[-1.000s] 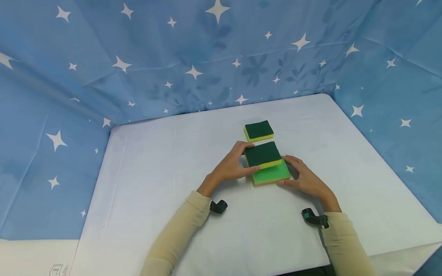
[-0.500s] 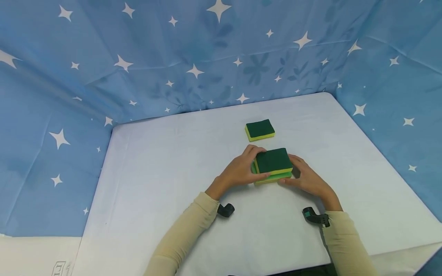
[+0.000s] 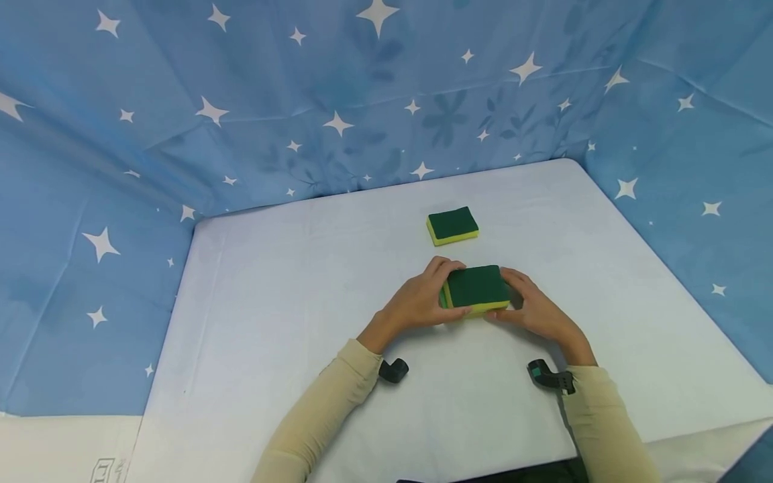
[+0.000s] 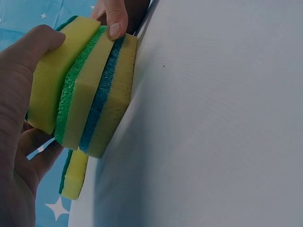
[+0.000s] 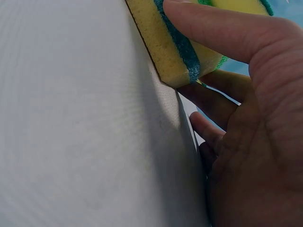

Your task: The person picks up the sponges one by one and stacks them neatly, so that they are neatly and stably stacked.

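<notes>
1. The left hand (image 3: pixel 417 298) pinches the left end of the top sponge (image 3: pixel 479 286), thumb on the near side and fingers on the far side, spread about as wide as the sponge's short side.
2. The far sponge (image 3: pixel 452 225), dark green over yellow, lies on the white table (image 3: pixel 272 302) beyond the stack, apart from both hands.
3. The top sponge is between the hands, over the middle sponge (image 4: pixel 87 90) and the bottom sponge (image 4: pixel 113 106). Its long axis runs roughly left to right, hand to hand. The left hand is nearer, already gripping it. What counts is how squarely it lines up: a green strip shows past its left end, so it looks slightly too far right.
4. The right hand (image 3: pixel 534 310) holds the lower sponges' right end, thumb on the near side.
5. The left wrist view shows all three layers, with the blue one mostly hidden from the head, and the right thumb near the seam of the lower two. Whether the top sponge rests fully on the middle one, I cannot tell.
</notes>
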Action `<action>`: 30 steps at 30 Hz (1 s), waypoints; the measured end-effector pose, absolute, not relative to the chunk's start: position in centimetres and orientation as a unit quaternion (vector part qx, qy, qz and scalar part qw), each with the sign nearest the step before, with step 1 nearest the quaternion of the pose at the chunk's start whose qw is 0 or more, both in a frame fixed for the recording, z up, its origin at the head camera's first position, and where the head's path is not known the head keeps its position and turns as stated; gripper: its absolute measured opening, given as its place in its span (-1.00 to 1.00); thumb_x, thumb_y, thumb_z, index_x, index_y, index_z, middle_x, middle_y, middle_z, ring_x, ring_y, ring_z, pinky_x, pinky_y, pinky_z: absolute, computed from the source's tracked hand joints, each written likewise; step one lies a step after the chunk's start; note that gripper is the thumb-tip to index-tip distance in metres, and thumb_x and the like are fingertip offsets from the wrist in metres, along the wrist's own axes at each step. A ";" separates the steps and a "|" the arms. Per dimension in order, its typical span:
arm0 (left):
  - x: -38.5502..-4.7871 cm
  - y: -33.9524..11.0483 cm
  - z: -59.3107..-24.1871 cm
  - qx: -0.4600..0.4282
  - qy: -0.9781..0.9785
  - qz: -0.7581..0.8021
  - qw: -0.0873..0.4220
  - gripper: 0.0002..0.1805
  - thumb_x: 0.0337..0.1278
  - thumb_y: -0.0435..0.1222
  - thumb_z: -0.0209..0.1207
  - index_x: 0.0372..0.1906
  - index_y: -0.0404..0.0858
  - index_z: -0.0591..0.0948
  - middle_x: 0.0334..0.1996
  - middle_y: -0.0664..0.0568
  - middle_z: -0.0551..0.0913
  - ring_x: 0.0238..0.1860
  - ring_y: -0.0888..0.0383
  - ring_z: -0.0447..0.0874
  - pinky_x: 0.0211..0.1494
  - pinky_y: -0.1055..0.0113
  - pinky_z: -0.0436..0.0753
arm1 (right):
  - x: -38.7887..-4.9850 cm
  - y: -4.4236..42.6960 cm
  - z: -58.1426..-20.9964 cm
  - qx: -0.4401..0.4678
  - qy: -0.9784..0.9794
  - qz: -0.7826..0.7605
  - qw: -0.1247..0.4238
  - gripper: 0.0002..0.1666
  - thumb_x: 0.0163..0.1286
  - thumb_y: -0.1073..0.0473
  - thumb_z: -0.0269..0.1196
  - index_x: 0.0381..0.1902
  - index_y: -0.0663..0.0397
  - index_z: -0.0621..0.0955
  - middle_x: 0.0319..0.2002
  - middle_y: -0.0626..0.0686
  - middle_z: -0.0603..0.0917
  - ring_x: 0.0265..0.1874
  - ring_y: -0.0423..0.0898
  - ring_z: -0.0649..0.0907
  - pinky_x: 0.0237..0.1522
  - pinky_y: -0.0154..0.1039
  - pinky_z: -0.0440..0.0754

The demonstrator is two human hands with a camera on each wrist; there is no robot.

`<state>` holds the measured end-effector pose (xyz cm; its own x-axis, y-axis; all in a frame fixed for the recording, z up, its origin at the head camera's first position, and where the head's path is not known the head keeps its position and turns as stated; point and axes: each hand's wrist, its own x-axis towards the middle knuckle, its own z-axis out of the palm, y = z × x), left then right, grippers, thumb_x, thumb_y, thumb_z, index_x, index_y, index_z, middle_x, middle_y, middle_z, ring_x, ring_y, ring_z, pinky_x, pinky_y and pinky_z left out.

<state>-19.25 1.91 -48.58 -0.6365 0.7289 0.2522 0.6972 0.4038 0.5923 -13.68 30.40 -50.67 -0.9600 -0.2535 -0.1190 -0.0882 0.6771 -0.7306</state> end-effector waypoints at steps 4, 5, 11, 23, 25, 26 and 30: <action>-19.3 1.9 -48.7 0.424 0.839 0.340 0.026 -0.16 0.29 0.04 0.43 0.53 -0.19 0.38 0.31 -0.06 0.40 0.05 0.12 0.58 0.09 0.32 0.66 | -13.7 30.3 -50.7 -0.093 0.908 -0.396 0.104 0.18 0.37 -0.07 0.53 0.68 0.27 0.17 0.64 0.40 0.09 0.59 0.47 0.10 0.44 0.59 0.10; -19.3 1.8 -48.8 0.422 0.840 0.340 0.025 -0.16 0.29 0.04 0.44 0.52 -0.19 0.38 0.31 -0.06 0.40 0.05 0.13 0.57 0.09 0.32 0.66 | -13.7 30.3 -50.6 -0.091 0.908 -0.396 0.104 0.18 0.37 -0.08 0.53 0.69 0.27 0.17 0.64 0.40 0.09 0.59 0.47 0.10 0.44 0.59 0.10; -19.5 1.7 -49.0 0.422 0.839 0.344 0.016 -0.15 0.25 0.03 0.46 0.51 -0.21 0.38 0.27 -0.06 0.41 0.03 0.14 0.58 0.06 0.30 0.67 | -13.8 30.3 -50.5 -0.087 0.910 -0.391 0.108 0.19 0.37 -0.07 0.52 0.68 0.31 0.16 0.65 0.41 0.07 0.60 0.48 0.09 0.44 0.60 0.08; -19.6 1.6 -49.0 0.416 0.841 0.346 0.025 -0.08 0.22 0.10 0.45 0.55 -0.20 0.37 0.29 -0.06 0.41 0.03 0.15 0.57 0.05 0.29 0.67 | -13.8 30.4 -50.5 -0.089 0.913 -0.383 0.107 0.17 0.37 -0.06 0.51 0.68 0.29 0.17 0.64 0.42 0.07 0.60 0.48 0.08 0.44 0.60 0.07; -19.6 1.5 -49.0 0.410 0.843 0.348 0.034 -0.05 0.23 0.15 0.42 0.58 -0.20 0.34 0.33 -0.08 0.41 0.04 0.14 0.57 0.07 0.25 0.68 | -13.7 30.3 -50.5 -0.088 0.913 -0.384 0.106 0.17 0.36 -0.06 0.51 0.68 0.29 0.18 0.64 0.42 0.08 0.60 0.48 0.08 0.43 0.61 0.07; -19.6 1.4 -48.9 0.404 0.844 0.350 0.040 -0.04 0.25 0.17 0.39 0.59 -0.19 0.33 0.37 -0.08 0.40 0.07 0.14 0.57 0.10 0.22 0.68 | -13.7 30.3 -50.6 -0.087 0.913 -0.384 0.106 0.17 0.36 -0.06 0.51 0.68 0.28 0.18 0.64 0.41 0.08 0.60 0.48 0.08 0.43 0.61 0.07; -19.6 1.1 -48.7 0.379 0.846 0.369 0.066 -0.03 0.32 0.26 0.25 0.66 -0.11 0.24 0.50 -0.07 0.37 0.29 0.09 0.55 0.29 0.05 0.63 | -13.6 30.3 -50.7 -0.086 0.911 -0.390 0.106 0.17 0.35 -0.08 0.52 0.67 0.27 0.19 0.64 0.40 0.09 0.60 0.47 0.08 0.44 0.61 0.06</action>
